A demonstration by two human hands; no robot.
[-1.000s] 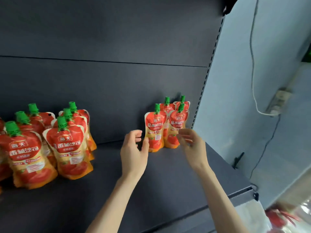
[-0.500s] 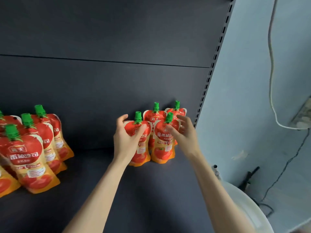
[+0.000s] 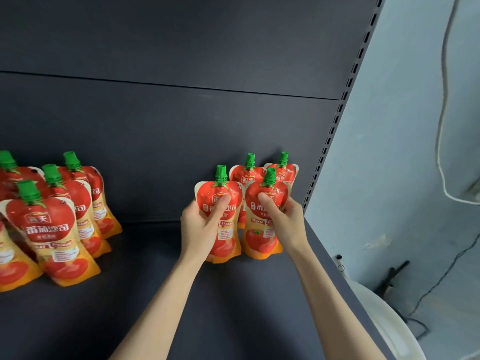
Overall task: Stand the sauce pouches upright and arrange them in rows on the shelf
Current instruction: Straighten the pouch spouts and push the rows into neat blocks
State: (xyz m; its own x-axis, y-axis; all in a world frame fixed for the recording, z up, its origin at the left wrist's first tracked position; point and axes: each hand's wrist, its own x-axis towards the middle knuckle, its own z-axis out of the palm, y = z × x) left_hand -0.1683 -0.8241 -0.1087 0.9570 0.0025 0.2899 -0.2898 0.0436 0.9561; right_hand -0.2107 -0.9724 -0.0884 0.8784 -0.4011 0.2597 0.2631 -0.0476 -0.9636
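Observation:
Red and orange tomato sauce pouches with green caps stand on a dark shelf [image 3: 233,302]. My left hand [image 3: 201,229] grips the front-left pouch [image 3: 223,237] of the right group, thumb across its face. My right hand [image 3: 284,219] grips the front-right pouch [image 3: 261,240] beside it. Both stand upright and touch side by side. Two more pouches [image 3: 281,172] stand behind them against the back panel. A bigger group of upright pouches [image 3: 52,227] stands at the left.
The shelf's slotted upright [image 3: 335,120] and a pale wall [image 3: 405,152] bound the right side. A white cable [image 3: 441,126] hangs on the wall. A white round object [image 3: 389,323] sits below the shelf's right end. Bare shelf lies between the two pouch groups.
Both hands went from near the two front pouches to closing on them, thumbs now pressed across their fronts. The view shifted, so the left group appears further left.

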